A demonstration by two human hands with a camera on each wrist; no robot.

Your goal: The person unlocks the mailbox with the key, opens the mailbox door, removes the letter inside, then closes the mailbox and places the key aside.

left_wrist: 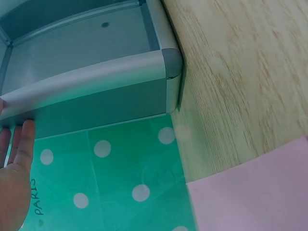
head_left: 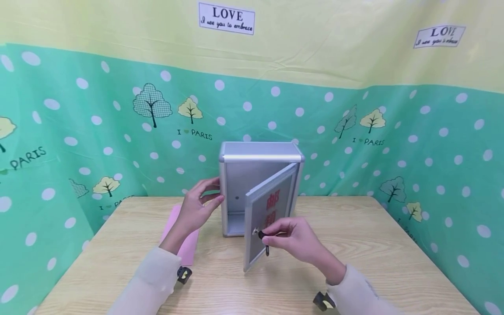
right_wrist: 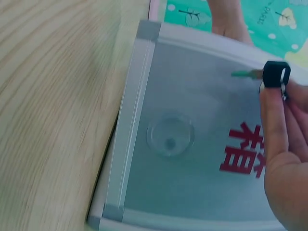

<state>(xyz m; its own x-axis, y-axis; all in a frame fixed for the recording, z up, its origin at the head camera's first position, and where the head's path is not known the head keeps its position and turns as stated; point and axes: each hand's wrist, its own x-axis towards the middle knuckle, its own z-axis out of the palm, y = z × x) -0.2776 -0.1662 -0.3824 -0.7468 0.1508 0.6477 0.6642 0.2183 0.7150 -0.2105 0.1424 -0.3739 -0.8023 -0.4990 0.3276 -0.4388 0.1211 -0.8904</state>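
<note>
A silver metal mailbox (head_left: 261, 151) stands on the table, its door (head_left: 271, 210) swung outward with red characters on the front. My left hand (head_left: 198, 206) touches the mailbox's left side, fingers fairly straight along the side panel and thumb at the front frame. At the door's free edge, my right hand (head_left: 295, 238) pinches a key with a black head (right_wrist: 276, 74) between thumb and fingers, close to the lock (head_left: 255, 231). A second dark key (head_left: 267, 250) hangs below those fingers. The right wrist view shows the key's shaft reflected in the door's glossy face.
A pink sheet (head_left: 189, 248) lies on the wooden table (head_left: 220, 284) left of the mailbox, partly hidden under the left forearm. Behind hangs a green and yellow curtain (head_left: 244, 118) with trees and dots. Inside the mailbox, a small dark hole (head_left: 237, 197) shows in the back wall.
</note>
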